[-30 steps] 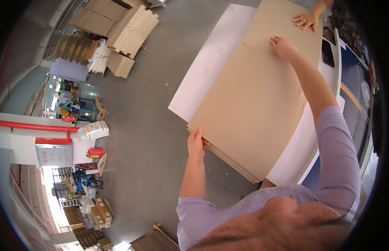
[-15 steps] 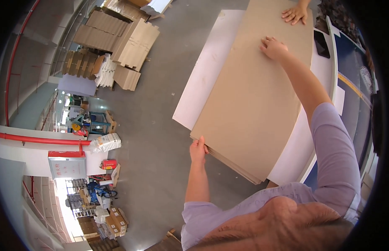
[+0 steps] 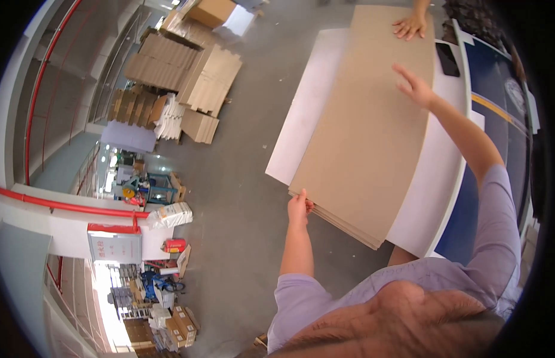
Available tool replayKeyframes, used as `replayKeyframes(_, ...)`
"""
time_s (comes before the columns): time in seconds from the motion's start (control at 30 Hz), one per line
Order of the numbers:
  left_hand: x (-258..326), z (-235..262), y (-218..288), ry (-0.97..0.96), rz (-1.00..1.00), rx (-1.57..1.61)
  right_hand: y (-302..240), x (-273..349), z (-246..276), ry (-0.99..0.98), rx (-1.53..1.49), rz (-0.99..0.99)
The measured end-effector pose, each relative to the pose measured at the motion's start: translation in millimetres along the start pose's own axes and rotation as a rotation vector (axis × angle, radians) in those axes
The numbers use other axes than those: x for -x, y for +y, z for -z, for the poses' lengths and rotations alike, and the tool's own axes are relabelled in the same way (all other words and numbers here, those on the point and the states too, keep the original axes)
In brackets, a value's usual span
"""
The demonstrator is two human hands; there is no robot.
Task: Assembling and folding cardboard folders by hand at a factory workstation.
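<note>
A stack of large brown cardboard sheets (image 3: pixel 367 131) lies over a white board (image 3: pixel 310 101), its near end jutting past the board. At the near left corner my left hand (image 3: pixel 299 207) grips the sheets' edge, thumb on top and fingers curled beneath. My right hand (image 3: pixel 416 89) is open with its fingers apart, over the right side of the top sheet and seemingly lifted off it. Near the far end, a co-worker's hand (image 3: pixel 410 25) rests flat on the cardboard.
A black phone (image 3: pixel 447 59) lies on the white surface to the right. Beyond it are a blue surface (image 3: pixel 492 77) and a yellow strip (image 3: pixel 492 108). Stacked cardboard (image 3: pixel 208 80) stands on the floor at the far left. A red extinguisher (image 3: pixel 174 245) and brown cartons (image 3: pixel 182 326) are at left.
My right hand has come up from the top sheet, and its fingers have spread. My left hand still holds the near corner. The whole view has shifted slightly.
</note>
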State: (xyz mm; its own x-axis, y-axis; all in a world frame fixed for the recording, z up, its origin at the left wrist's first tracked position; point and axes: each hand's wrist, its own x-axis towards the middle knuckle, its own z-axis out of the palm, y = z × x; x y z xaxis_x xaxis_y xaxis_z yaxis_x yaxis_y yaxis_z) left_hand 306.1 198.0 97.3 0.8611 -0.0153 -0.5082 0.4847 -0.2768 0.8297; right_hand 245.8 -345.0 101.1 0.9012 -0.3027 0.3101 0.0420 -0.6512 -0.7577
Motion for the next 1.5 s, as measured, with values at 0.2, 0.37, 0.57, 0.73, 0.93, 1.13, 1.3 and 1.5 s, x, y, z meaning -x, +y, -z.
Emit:
replayKeyframes(0.2,-3.3,1.8,-5.9,0.090,-0.021,-0.004,-125.5,225.9,67.9,-0.373,-0.010,0.009)
replayKeyframes(0.37,-13.2,-1.9,-7.8,0.025,-0.019,0.021,-160.0,406.9,125.1,-0.174,-0.066,-0.475)
replayKeyframes(0.57,-32.5,-3.1,-2.3,0.133,-0.098,-0.395,-213.7,626.3,144.5,0.136,0.004,-0.808)
replayKeyframes(0.73,11.0,-51.6,30.4,0.374,-0.323,-1.273,-251.5,782.9,105.4,0.430,-0.208,-0.950)
replayKeyframes(0.93,111.2,-182.4,7.0,-0.104,-1.051,-1.204,-250.4,782.9,96.8,0.395,-0.285,-0.891)
replayKeyframes(1.13,172.9,-156.7,-47.5,-0.415,-1.040,-1.530,-241.5,774.0,101.1,0.327,-0.157,-0.822)
replayKeyframes(1.3,132.4,-149.6,-46.3,-0.487,-1.270,-1.274,-204.8,791.9,82.5,0.501,-0.420,-0.884)
replayKeyframes(1.5,64.0,-317.1,26.7,-0.250,-1.283,-0.872,-236.4,742.8,99.8,0.335,-0.235,-0.938)
